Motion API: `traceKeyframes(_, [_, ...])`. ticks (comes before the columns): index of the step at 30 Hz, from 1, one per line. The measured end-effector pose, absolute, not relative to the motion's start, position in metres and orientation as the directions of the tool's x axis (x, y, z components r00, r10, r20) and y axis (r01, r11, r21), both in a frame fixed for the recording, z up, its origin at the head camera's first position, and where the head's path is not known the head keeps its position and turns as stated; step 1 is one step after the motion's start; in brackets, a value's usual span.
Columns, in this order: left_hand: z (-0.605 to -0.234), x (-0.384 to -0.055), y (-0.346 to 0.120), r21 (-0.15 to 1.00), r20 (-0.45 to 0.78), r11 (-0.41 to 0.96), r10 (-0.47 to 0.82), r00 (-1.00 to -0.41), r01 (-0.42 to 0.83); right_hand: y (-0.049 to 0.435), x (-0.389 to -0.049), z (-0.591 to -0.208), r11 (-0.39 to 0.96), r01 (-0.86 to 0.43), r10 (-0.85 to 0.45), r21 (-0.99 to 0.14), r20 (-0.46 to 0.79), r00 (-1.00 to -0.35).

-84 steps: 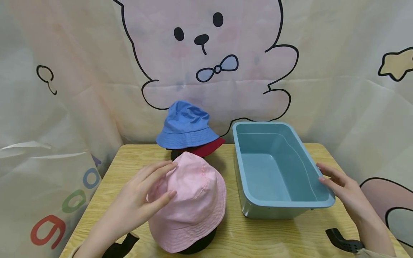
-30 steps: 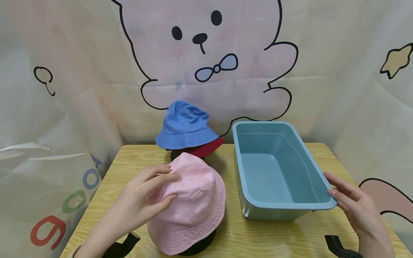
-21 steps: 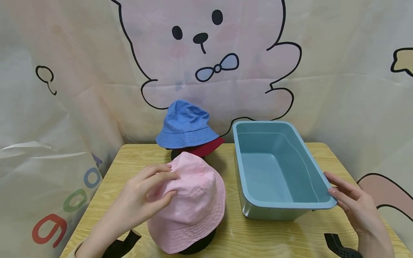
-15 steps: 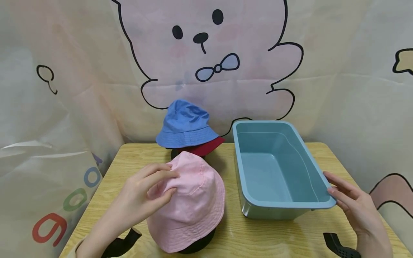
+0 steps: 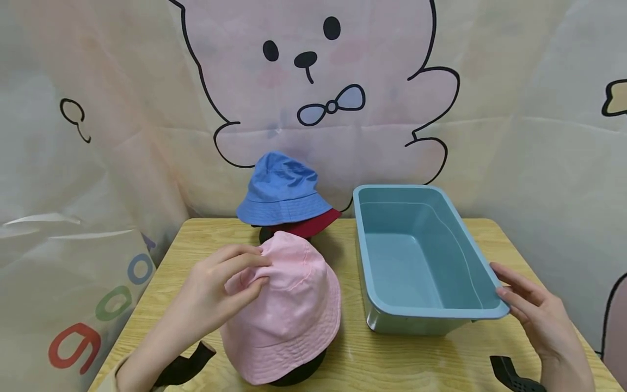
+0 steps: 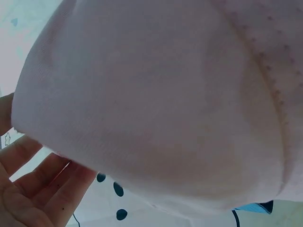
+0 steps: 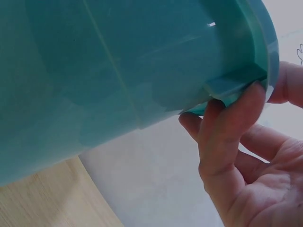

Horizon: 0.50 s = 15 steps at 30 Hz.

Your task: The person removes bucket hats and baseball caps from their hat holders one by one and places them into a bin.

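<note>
The pink bucket hat (image 5: 286, 310) sits at the table's front, left of centre, over something dark that shows under its brim. My left hand (image 5: 215, 288) pinches the cloth of its crown between thumb and fingers. In the left wrist view the pink cloth fills most of the picture, with my fingers (image 6: 52, 182) at the crown's edge. My right hand (image 5: 543, 316) grips the near right corner of a blue-green plastic bin (image 5: 372, 256). In the right wrist view my fingers (image 7: 225, 127) curl under the bin's rim, beside a small tab.
Behind the pink hat, a blue bucket hat (image 5: 281, 188) lies over a red-brimmed one (image 5: 318, 222), with a dark rounded thing beneath. The bin holds nothing. Everything stands on a wooden table (image 5: 196, 245), before a printed curtain (image 5: 147, 179).
My left thumb and fingers have drawn closer together on the hat's crown, wrinkling the cloth. My right hand has shifted slightly right and down along the bin's corner.
</note>
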<state>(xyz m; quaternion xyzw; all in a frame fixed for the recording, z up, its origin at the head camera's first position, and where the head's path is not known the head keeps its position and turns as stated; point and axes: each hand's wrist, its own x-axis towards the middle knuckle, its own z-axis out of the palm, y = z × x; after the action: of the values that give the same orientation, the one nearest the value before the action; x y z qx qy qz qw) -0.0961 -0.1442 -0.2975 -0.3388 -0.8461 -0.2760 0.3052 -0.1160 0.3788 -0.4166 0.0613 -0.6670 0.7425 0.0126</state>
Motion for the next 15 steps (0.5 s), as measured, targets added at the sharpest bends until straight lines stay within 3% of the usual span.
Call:
traceKeyframes(6, [-0.293, -0.093, -0.145, 0.244, 0.723, 0.611, 0.403, -0.561, 0.753, 0.377, -0.108, -0.417, -0.121, -0.081, -0.036, -0.989, 0.086, -0.996])
traceKeyframes(15, [-0.283, -0.086, -0.148, 0.237, 0.697, 0.619, 0.429, -0.575, 0.749, 0.370, -0.096, -0.418, -0.114, -0.108, -0.034, -0.988, 0.112, -0.993])
